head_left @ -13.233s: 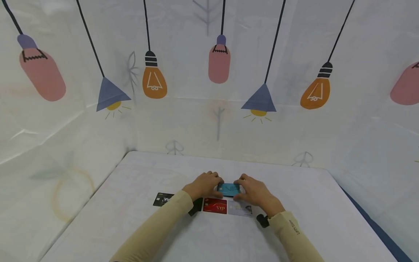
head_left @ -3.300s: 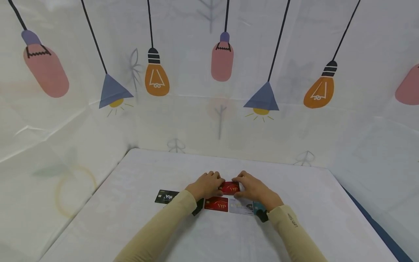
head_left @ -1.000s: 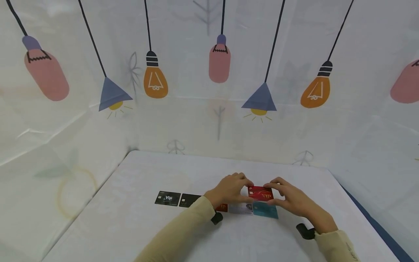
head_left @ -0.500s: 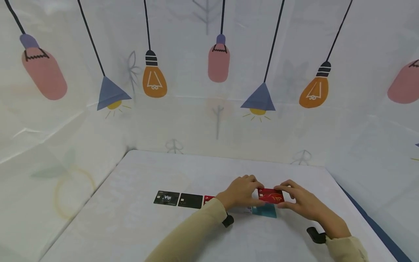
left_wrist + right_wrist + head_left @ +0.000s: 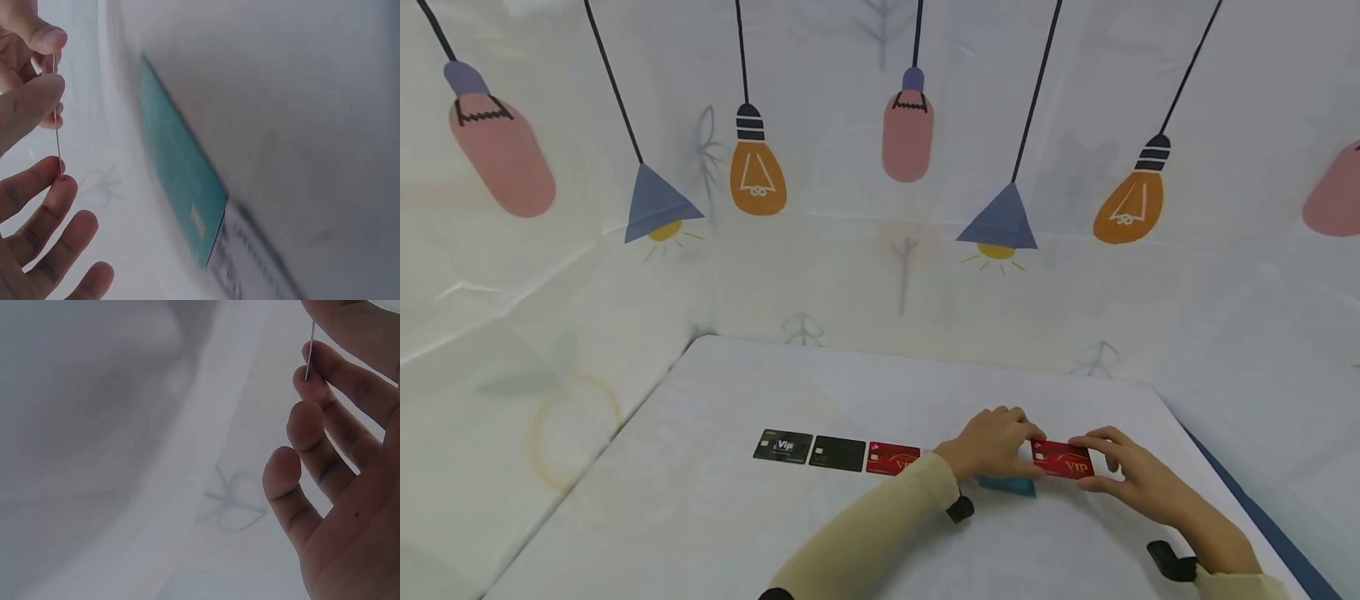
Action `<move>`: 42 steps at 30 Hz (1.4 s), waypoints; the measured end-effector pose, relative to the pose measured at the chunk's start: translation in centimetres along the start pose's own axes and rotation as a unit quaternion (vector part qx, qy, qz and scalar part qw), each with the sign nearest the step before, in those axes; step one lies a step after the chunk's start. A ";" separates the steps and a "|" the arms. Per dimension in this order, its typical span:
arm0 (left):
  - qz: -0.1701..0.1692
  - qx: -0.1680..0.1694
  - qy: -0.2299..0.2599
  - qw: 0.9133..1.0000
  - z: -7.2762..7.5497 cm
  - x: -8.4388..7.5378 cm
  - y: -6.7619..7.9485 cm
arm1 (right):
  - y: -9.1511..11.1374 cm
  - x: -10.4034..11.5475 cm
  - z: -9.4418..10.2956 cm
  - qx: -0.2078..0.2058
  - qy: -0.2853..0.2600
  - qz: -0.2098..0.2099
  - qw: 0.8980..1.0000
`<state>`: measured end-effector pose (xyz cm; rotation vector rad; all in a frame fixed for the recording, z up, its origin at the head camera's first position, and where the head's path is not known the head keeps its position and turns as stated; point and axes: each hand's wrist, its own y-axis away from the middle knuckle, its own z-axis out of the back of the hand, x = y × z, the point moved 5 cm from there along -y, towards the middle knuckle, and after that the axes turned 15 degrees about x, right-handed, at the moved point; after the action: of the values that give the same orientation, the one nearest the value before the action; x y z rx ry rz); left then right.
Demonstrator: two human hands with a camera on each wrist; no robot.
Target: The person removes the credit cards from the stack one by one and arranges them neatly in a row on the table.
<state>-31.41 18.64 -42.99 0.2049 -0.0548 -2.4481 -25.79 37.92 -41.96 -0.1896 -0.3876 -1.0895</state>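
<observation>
Both hands hold a red VIP card point(image 5: 1063, 460) just above the table, past the right end of a row of cards. My left hand point(image 5: 997, 443) pinches its left side, my right hand point(image 5: 1138, 477) its right side. In both wrist views the card shows edge-on as a thin line between thumb and fingers. Under the left hand lies a teal card point(image 5: 1009, 486), partly covered. A pale silver card point(image 5: 250, 256) adjoins it in the left wrist view; the left hand and sleeve hide it from the head camera.
Leftward the row continues with another red VIP card point(image 5: 889, 457), partly behind the sleeve, a plain black card point(image 5: 837, 454) and a black Vip card point(image 5: 783, 447). The white table point(image 5: 685, 517) meets a lamp-printed white curtain point(image 5: 850, 275) at its back edge.
Earlier both hands held the teal card above the row; it now lies at the row's right end. Since then the held red card has moved right and past the teal card.
</observation>
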 end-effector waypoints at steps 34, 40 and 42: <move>0.069 0.055 0.022 0.996 -2.4 -2.4 -1.2 | 0.2 -2.6 -2.2 0.125 -0.051 -0.044 0.990; 0.075 0.064 0.019 0.995 -2.3 -2.5 -1.0 | 0.2 -2.6 -2.3 0.136 -0.065 -0.059 0.987; 0.076 0.066 0.018 0.995 -2.3 -2.5 -1.0 | 0.2 -2.5 -2.4 0.134 -0.065 -0.064 0.987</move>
<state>-29.72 21.01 -45.04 0.2928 -0.2094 -2.2895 -26.16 39.28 -45.13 0.0045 -0.6654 -1.1422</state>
